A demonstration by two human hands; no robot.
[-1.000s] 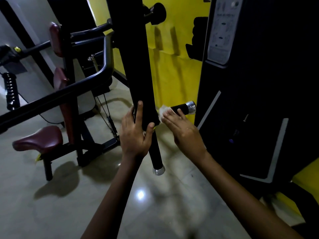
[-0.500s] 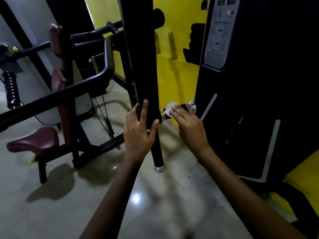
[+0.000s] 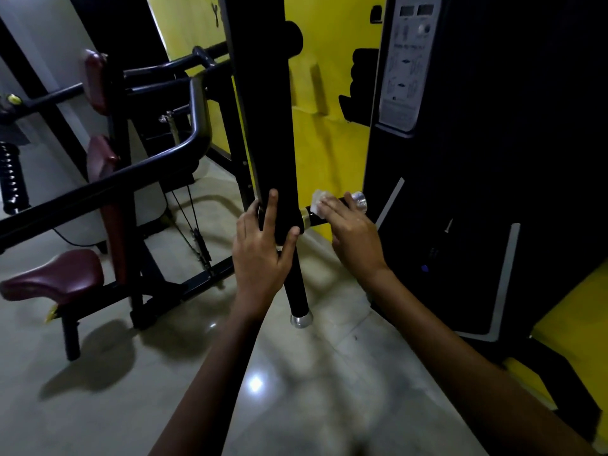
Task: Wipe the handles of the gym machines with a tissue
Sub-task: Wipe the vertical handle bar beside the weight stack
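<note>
a: where's the tissue?

b: the white tissue (image 3: 319,200) lies on the short black handle (image 3: 332,209) that sticks out to the right of the upright black bar (image 3: 268,126), near its chrome end cap (image 3: 358,201).

a: and the hands?

b: the right hand (image 3: 353,236) presses the tissue onto the handle, fingers laid over it. the left hand (image 3: 263,255) grips the bar's lower end, thumb on one side, fingers on the other.

a: anything else?

b: a second handle (image 3: 297,284) hangs below the left hand. a maroon seat (image 3: 54,279) stands at left, a black machine panel (image 3: 493,159) at right, a yellow wall (image 3: 329,93) behind.
</note>
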